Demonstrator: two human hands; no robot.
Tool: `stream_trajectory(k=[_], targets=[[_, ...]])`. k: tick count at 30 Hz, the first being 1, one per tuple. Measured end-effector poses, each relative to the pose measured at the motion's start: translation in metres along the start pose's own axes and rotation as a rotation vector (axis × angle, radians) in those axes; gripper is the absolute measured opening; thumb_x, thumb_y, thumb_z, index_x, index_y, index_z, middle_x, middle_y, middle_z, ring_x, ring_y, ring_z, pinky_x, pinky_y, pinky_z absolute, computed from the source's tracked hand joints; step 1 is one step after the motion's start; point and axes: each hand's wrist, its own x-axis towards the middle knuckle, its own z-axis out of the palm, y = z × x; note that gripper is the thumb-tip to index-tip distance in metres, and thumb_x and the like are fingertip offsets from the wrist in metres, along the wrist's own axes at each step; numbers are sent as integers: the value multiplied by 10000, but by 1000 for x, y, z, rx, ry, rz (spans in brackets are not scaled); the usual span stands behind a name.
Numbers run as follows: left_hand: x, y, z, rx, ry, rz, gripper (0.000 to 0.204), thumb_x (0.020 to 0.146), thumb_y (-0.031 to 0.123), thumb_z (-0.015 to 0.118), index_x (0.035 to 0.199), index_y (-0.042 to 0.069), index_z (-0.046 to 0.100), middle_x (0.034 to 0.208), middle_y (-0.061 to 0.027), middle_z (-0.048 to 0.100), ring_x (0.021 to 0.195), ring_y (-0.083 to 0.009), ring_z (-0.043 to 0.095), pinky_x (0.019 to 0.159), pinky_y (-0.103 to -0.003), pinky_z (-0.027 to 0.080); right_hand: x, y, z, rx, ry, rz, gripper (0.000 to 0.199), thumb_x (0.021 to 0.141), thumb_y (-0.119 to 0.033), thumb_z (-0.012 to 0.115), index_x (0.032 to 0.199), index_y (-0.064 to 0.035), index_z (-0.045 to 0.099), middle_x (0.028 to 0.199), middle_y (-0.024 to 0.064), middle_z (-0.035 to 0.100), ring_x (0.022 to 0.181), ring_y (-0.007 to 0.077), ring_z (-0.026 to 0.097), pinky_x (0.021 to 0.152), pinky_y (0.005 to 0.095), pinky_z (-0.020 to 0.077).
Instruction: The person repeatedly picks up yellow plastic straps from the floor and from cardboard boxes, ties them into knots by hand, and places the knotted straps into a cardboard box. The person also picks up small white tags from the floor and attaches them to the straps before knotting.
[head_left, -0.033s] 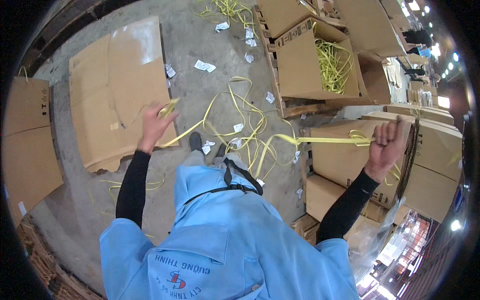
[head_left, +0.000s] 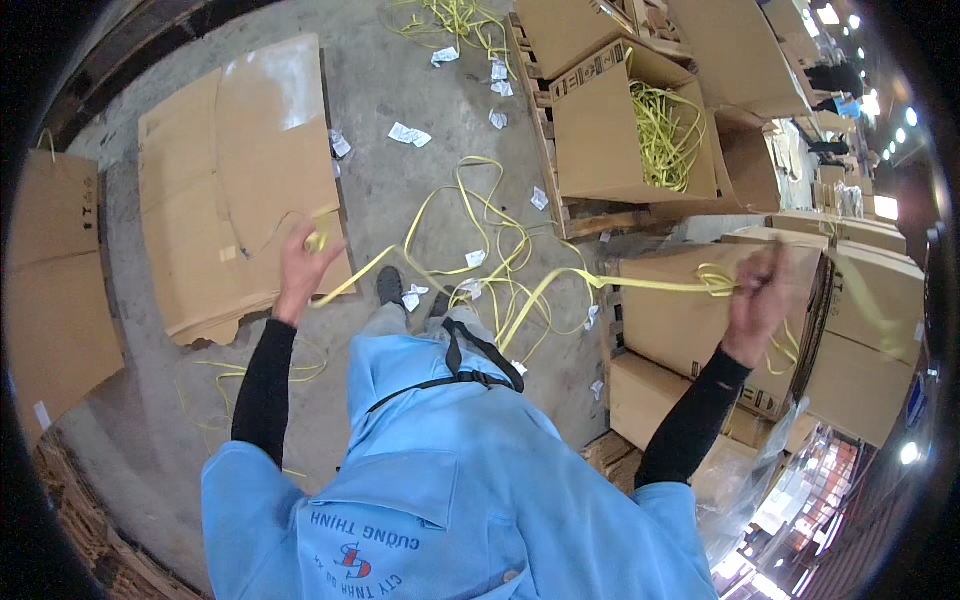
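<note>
My left hand is raised over a flat cardboard sheet, fingers curled round a yellow strap. From there the yellow strap runs down to loose loops on the floor near my shoes. My right hand, out to the right beside tall cardboard boxes, is closed on the same kind of strap. That length stretches from the floor loops to a small loop at my fingers. A blurred strap end swings to the right of that hand. Whether both hands hold one strap, I cannot tell.
An open carton full of tangled yellow strapping stands on a wooden pallet. More strapping lies at the far edge. Paper scraps are scattered over the concrete floor. A cardboard panel stands at the left.
My right hand has shifted slightly left and toward me. A strap end beyond it now swings out to the right, blurred. My left hand has barely moved.
</note>
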Motion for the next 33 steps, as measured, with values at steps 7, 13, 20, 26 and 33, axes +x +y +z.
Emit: stream_trajectory(k=[7, 13, 20, 26, 33], targets=[[-158, -20, -5, -507, 290, -838, 330, 939, 411, 683, 874, 113, 558, 753, 12, 538, 611, -66, 453, 521, -248, 373, -83, 251, -58, -842, -715, 689, 264, 967, -210, 605, 967, 35, 702, 910, 87, 708, 894, 170, 654, 789, 346, 517], [-210, 84, -40, -1089, 673, -711, 311, 1009, 450, 542, 872, 172, 515, 718, 35, 454, 613, -52, 419, 453, -221, 339, 101, 308, 43, -1390, -1454, -352, 215, 940, -131, 540, 985, -22, 720, 988, 174, 705, 939, 288, 661, 845, 400, 526], [-253, 181, -26, -953, 961, -357, 354, 1056, 392, 459, 847, 113, 522, 720, -1, 472, 597, -100, 502, 512, -286, 490, 138, 204, 295, -583, -1066, -470, 410, 1001, -272, 563, 1288, 18, 600, 1309, 141, 626, 1193, 244, 584, 1025, 350, 430], [-274, 192, -12, -481, 1238, -333, 395, 1062, 372, 456, 867, 35, 519, 736, -40, 535, 590, -129, 549, 575, -303, 537, -278, 222, 293, 27, -2079, 483, 554, 979, -155, 608, 1475, -26, 398, 1240, 91, 585, 1123, 156, 548, 944, 325, 476], [-412, 139, -68, -295, 1348, -682, 426, 1052, 393, 487, 865, 23, 588, 703, -6, 548, 673, -98, 545, 603, -272, 415, -388, 218, 297, -338, -1973, 636, 277, 977, -168, 621, 1188, 6, 664, 774, 10, 595, 722, 98, 526, 639, 249, 437]])
